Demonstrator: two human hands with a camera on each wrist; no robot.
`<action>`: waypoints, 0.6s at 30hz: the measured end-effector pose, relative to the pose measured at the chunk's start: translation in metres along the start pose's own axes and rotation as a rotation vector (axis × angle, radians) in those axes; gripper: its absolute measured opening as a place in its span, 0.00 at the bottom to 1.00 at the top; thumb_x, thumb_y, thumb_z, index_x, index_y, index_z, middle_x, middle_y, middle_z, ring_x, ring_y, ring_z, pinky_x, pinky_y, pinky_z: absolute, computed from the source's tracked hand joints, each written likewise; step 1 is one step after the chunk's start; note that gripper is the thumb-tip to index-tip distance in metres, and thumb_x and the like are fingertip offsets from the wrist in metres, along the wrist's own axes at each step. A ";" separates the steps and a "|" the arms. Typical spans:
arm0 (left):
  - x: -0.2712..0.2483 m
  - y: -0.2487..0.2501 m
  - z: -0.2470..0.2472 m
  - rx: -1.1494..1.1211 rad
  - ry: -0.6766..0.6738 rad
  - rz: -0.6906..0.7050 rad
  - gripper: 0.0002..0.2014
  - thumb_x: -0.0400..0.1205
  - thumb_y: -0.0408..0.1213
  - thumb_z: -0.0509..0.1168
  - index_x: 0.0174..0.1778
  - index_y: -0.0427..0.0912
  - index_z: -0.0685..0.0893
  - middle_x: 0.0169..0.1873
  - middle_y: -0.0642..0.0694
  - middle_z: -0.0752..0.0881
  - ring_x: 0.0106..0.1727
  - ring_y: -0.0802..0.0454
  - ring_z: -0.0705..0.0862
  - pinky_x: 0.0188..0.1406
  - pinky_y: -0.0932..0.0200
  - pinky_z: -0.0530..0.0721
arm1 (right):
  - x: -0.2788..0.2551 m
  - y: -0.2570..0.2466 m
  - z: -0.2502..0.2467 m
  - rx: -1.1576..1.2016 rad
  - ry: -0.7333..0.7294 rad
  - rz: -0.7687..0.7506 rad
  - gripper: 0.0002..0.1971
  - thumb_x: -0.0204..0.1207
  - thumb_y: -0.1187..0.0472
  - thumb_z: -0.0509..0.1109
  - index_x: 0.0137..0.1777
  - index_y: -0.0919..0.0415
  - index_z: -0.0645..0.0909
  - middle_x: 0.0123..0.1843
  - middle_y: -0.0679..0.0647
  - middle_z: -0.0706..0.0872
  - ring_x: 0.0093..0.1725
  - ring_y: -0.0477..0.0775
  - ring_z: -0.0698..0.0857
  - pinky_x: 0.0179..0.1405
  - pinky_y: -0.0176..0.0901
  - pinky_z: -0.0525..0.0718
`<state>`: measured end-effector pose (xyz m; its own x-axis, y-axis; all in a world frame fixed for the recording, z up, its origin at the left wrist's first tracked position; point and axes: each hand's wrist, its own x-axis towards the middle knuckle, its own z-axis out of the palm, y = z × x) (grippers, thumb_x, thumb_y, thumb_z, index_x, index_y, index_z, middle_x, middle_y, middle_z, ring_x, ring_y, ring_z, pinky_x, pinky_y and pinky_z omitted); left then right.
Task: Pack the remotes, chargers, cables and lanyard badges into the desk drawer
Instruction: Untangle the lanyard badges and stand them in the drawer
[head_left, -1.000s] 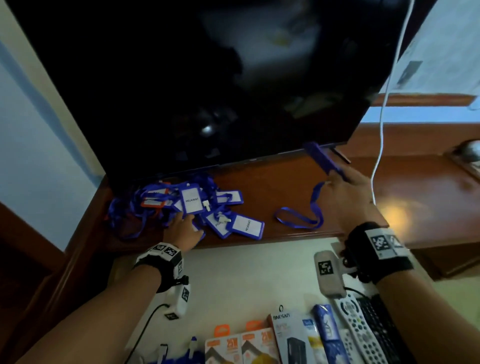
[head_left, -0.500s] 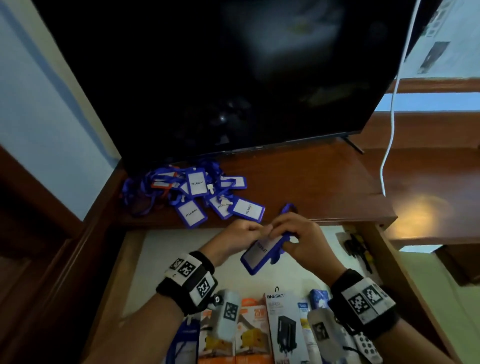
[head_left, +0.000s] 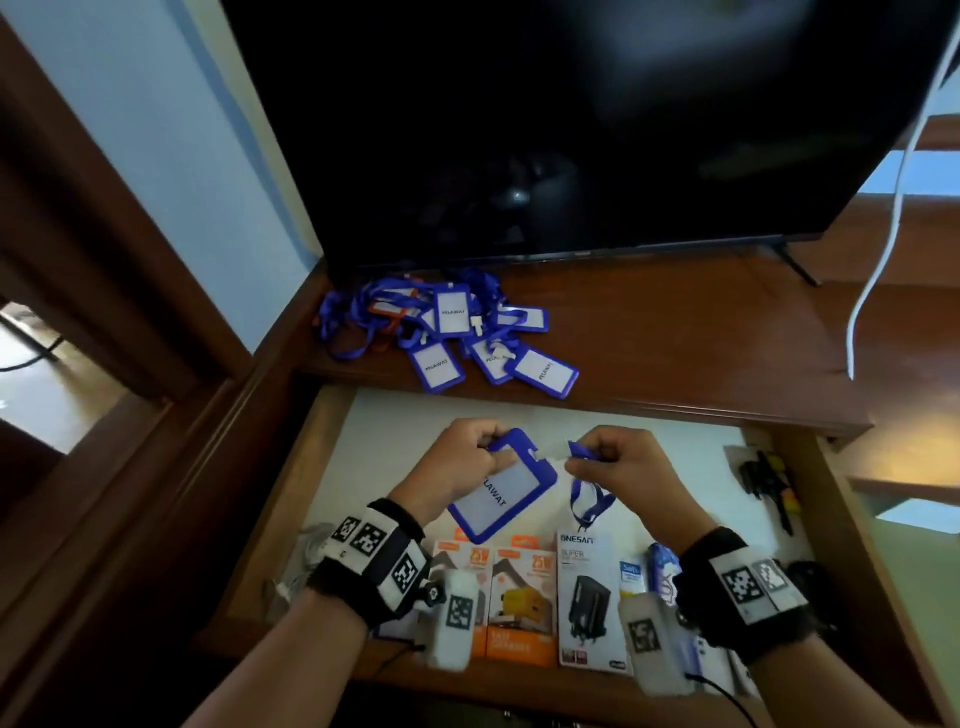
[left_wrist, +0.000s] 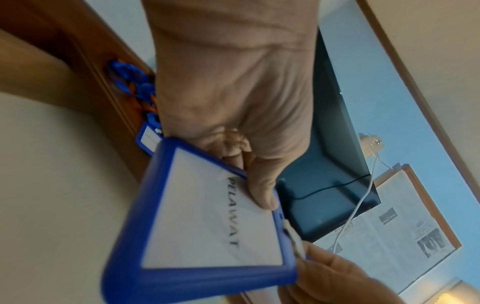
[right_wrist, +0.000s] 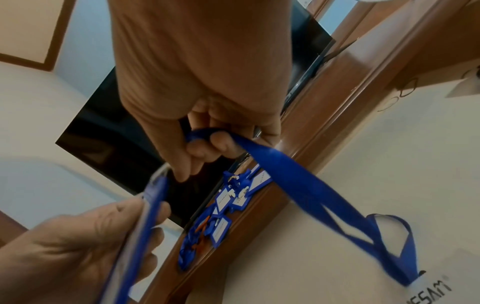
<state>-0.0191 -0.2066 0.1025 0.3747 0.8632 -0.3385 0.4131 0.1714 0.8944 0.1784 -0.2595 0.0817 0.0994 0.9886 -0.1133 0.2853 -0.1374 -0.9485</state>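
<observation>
Over the open drawer (head_left: 363, 415) my left hand (head_left: 467, 454) pinches the top edge of a blue badge holder (head_left: 501, 491) (left_wrist: 202, 226) with a white card reading PELAWAT. My right hand (head_left: 605, 460) (right_wrist: 200, 131) grips its blue lanyard strap (right_wrist: 298, 185) near the clear clip, and the loop (head_left: 589, 501) hangs down into the drawer. A pile of more blue badges and lanyards (head_left: 447, 327) lies on the desk top under the TV. Boxed chargers (head_left: 519, 597) stand in a row along the drawer's front. Remotes are hidden behind my right wrist.
A large black TV (head_left: 571, 130) stands on the wooden desk (head_left: 675, 353). A white cable (head_left: 883, 234) hangs down at the right. Dark tools (head_left: 769, 478) lie in the drawer's right compartment. White drawer lining shows between my hands and the drawer's back.
My right hand brought the badge from the desk down over the drawer and my left hand left the pile to take it. Now the hands have drawn apart, badge left, strap right.
</observation>
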 end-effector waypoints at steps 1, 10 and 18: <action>-0.002 -0.001 -0.001 -0.027 0.032 -0.005 0.05 0.82 0.30 0.66 0.48 0.44 0.85 0.41 0.44 0.88 0.36 0.51 0.85 0.36 0.58 0.82 | -0.002 -0.003 0.004 0.050 -0.002 -0.007 0.07 0.74 0.69 0.73 0.35 0.64 0.81 0.27 0.54 0.76 0.27 0.48 0.71 0.29 0.38 0.70; -0.015 0.006 -0.010 -0.558 0.240 0.010 0.07 0.84 0.29 0.61 0.52 0.42 0.83 0.44 0.43 0.89 0.41 0.45 0.87 0.42 0.46 0.87 | -0.018 -0.043 0.073 0.327 0.056 -0.105 0.09 0.84 0.66 0.61 0.61 0.60 0.76 0.41 0.46 0.83 0.35 0.34 0.82 0.32 0.28 0.80; -0.029 0.008 -0.045 -0.342 0.114 0.224 0.20 0.80 0.25 0.65 0.63 0.52 0.76 0.59 0.46 0.81 0.57 0.53 0.83 0.50 0.59 0.85 | -0.020 -0.052 0.100 0.144 0.052 -0.109 0.05 0.84 0.58 0.61 0.53 0.51 0.79 0.48 0.52 0.88 0.46 0.54 0.87 0.40 0.40 0.85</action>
<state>-0.0640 -0.2087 0.1327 0.3216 0.9408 -0.1072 0.0257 0.1045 0.9942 0.0657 -0.2663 0.1037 0.1259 0.9920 0.0046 0.1577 -0.0154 -0.9874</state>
